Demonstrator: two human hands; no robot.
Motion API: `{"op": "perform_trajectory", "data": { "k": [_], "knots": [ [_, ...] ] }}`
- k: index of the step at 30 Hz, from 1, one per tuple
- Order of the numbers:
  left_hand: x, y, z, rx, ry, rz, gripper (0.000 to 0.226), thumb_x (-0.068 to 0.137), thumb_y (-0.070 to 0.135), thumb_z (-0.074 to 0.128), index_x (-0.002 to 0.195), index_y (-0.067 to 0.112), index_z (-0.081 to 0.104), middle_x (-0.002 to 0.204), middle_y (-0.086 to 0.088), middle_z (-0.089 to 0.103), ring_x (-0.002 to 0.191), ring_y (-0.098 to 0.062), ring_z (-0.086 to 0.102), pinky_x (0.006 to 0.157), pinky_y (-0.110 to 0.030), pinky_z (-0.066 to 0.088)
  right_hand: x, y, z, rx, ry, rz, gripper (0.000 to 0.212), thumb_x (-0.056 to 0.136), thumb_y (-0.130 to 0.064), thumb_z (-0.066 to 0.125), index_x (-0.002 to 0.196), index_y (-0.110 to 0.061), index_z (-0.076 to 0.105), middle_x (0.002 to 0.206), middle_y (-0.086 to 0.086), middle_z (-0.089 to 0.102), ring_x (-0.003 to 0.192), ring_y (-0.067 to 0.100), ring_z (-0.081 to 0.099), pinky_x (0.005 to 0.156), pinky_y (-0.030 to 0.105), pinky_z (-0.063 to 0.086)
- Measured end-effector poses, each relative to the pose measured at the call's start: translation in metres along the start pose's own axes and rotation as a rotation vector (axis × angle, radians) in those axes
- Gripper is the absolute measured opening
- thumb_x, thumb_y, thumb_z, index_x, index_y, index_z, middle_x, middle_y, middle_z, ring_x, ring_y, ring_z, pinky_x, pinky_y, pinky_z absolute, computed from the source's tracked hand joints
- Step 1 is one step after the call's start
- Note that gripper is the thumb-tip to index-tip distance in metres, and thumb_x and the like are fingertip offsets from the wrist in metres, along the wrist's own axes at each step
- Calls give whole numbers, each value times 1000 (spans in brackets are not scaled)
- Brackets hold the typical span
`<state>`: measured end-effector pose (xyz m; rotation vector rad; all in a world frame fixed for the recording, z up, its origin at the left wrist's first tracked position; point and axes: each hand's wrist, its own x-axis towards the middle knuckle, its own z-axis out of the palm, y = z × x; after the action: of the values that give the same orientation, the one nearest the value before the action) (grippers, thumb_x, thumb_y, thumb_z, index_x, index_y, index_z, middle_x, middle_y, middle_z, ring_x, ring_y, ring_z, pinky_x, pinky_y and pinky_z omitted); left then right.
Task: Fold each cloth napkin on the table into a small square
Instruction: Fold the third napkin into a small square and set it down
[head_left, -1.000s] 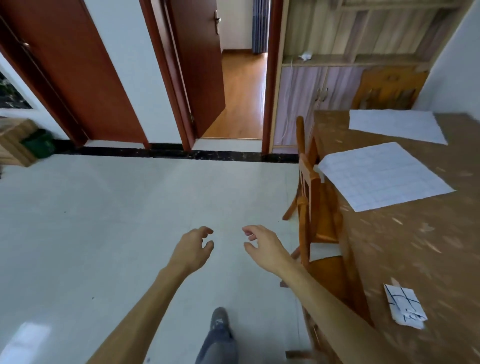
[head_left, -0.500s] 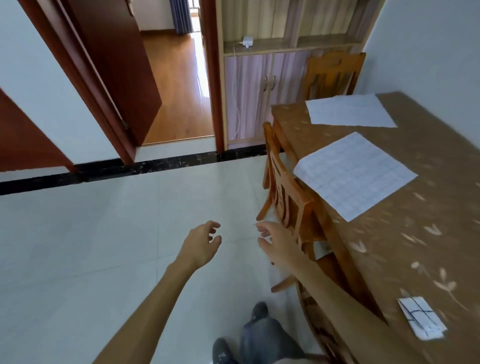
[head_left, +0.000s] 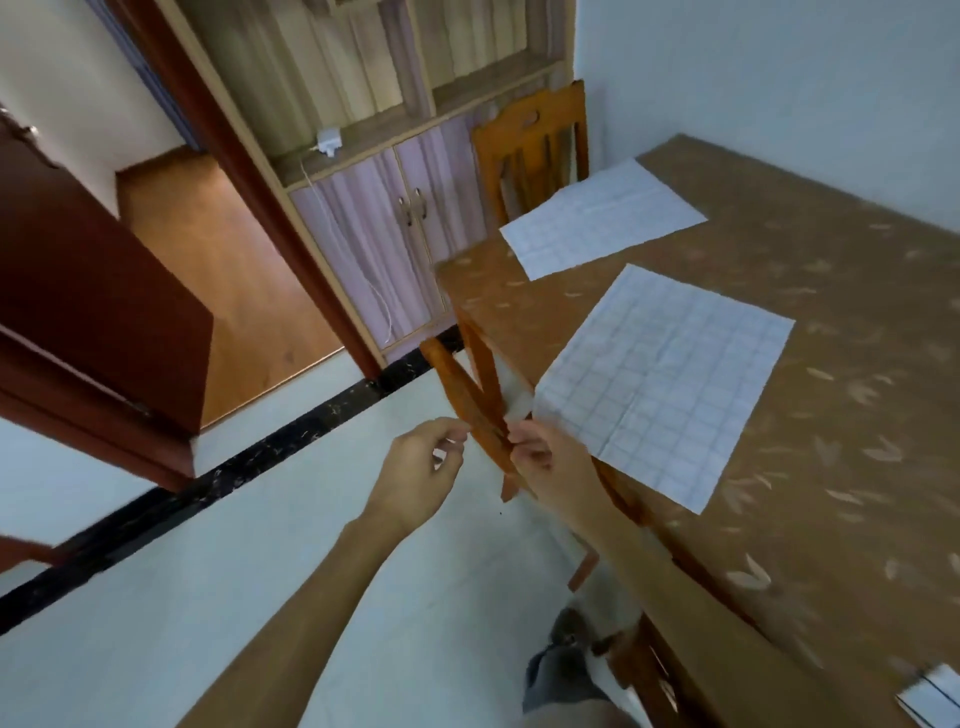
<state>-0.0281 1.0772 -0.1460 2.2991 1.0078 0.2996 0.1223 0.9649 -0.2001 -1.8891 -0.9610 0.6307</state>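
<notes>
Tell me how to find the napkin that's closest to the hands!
Look at the big brown table with the leaf pattern on the right. Two white checked cloths lie flat and unfolded on it. The one you want is the nearer napkin, with a corner hanging over the table edge beside the right hand; the other napkin lies farther back, in front of the wooden chair.

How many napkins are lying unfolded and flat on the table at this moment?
2. The near napkin lies at the table edge by the right hand; the far napkin lies before the far chair.
</notes>
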Motion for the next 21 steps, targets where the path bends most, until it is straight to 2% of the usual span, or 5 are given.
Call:
{"op": "perform_trajectory", "data": {
  "k": [5,9,16,19,21],
  "knots": [
    [93,28,23,16,-155,128,28,98,9,57,123,20,66,116,6,68,103,-9,64,91,-23,55,47,12,-44,53,51,196,23,101,-16,51,120,-19,63,112,-6,65,98,11,63,90,15,49],
    [147,40,60,55,-312,159,26,99,15,56,123,20,64,117,6,67,103,-12,64,93,-31,56,52,53,-71,100,186,341,28,97,-11,55,124,-19,63,115,-7,65,100,5,59,89,12,46],
    [213,29,134,108,-617,-106,49,97,19,57,144,11,44,147,-14,47,128,-29,52,95,-29,43,40,131,-87,-63,414,747,36,95,-20,58,130,-11,58,128,10,61,114,23,60,91,28,45],
    [230,18,158,67,-694,-189,59,99,16,56,151,6,29,143,-13,44,111,-19,54,73,-12,47,35,146,-84,-144,509,925,43,93,-18,60,134,-9,51,134,19,50,119,35,53,98,42,46],
    [240,12,172,76,-665,-199,62,97,16,58,150,6,28,143,-15,42,110,-20,54,80,-20,51,33,151,-77,-154,598,1009,48,89,-16,63,134,-6,48,133,23,45,119,39,50,102,49,45]
  ]
}}
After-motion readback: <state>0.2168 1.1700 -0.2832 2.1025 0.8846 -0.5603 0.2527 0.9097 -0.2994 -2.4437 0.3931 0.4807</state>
